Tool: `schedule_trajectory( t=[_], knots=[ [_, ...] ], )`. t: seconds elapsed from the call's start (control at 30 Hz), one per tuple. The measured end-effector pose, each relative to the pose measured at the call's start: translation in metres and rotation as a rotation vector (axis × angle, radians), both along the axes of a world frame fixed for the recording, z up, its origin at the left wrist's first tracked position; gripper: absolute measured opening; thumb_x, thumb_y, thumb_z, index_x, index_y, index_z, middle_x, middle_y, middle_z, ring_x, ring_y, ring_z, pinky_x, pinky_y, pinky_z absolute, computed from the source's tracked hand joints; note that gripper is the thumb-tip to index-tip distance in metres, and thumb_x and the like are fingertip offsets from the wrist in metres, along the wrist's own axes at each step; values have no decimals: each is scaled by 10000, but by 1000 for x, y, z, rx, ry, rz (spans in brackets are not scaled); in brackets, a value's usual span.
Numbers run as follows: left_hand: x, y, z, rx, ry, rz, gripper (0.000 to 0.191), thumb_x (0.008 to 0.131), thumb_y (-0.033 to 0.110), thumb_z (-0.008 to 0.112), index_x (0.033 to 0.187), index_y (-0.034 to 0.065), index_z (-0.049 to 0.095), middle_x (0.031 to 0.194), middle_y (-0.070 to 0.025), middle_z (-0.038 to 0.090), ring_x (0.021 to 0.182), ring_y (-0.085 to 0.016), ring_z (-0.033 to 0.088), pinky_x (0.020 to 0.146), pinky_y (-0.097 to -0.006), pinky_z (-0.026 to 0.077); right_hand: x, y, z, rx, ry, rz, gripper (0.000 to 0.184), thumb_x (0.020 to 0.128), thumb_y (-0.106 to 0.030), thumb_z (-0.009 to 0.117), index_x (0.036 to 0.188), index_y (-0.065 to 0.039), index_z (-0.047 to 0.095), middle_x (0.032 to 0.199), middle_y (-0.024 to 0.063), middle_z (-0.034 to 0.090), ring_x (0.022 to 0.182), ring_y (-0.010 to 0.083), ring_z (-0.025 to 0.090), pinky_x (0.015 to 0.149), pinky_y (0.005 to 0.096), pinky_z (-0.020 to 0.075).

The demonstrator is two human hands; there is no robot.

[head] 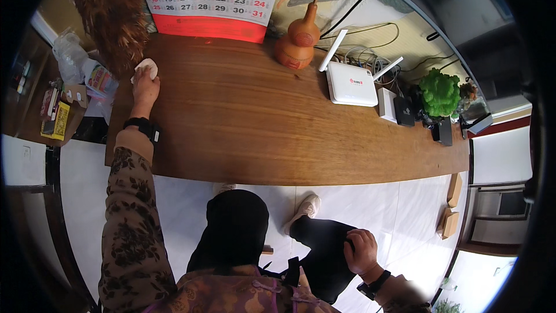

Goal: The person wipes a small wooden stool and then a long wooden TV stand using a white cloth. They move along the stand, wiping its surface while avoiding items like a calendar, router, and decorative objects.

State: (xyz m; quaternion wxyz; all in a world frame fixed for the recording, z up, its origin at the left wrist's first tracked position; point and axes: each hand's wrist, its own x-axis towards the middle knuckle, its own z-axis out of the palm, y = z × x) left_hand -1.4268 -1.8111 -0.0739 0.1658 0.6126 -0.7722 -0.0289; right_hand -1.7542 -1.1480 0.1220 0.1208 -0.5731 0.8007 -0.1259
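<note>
My left hand (145,87) reaches to the far left end of a brown wooden tabletop (243,126) and presses on a folded pale cloth (149,67). The cloth lies right beside the lower tip of a brown feather duster (115,21). My right hand (362,248) rests on my right thigh, away from the table, with its fingers bent; nothing can be seen in it. A black band sits on each wrist. Behind the tabletop hangs a wall calendar (210,0) with a red lower strip.
At the back stand a bottle gourd (299,43), a white router (352,83) with antennas and cables, a white box (386,105), a black box (404,111) and a green plant (439,93). Plastic bags (71,58) and small boxes lie on a shelf at the left.
</note>
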Motion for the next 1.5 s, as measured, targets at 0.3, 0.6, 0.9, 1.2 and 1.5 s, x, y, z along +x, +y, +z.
schedule_trajectory(
  t=[0.3,0.6,0.9,1.2,1.5],
  knots=[
    [-197,61,18,-222,228,-503,320,749,74,688,1063,102,632,1233,-160,565,1137,-424,532,939,-500,473,-1,-5,1,-25,-27,24,196,738,-36,663,924,-23,603,977,146,652,910,359,616,830,436,505],
    [-215,204,45,-50,269,-979,461,777,2,634,1229,85,600,1389,-163,490,1257,-413,492,1026,-482,440,0,-1,2,-21,-15,25,220,757,-66,681,958,-23,601,987,141,654,946,345,621,846,434,492],
    [-29,122,23,-54,125,-510,484,842,32,657,1317,59,569,1426,-185,487,1331,-377,434,1123,-426,381,-1,23,4,-114,-7,-1,208,773,-98,692,946,-25,601,963,139,640,922,342,615,824,428,499],
    [-53,157,0,30,-41,-570,550,845,178,691,1363,73,541,1501,-219,387,1364,-429,382,1155,-468,313,-6,53,-2,-239,-33,-50,185,794,-154,675,917,-38,599,935,139,632,912,340,602,824,431,493],
    [-236,318,80,368,-105,-1434,553,820,135,708,1352,85,566,1496,-223,413,1405,-378,368,1167,-406,308,-7,64,-7,-302,-28,-74,185,794,-145,670,927,-36,603,939,142,631,916,345,597,828,430,491]
  ],
)
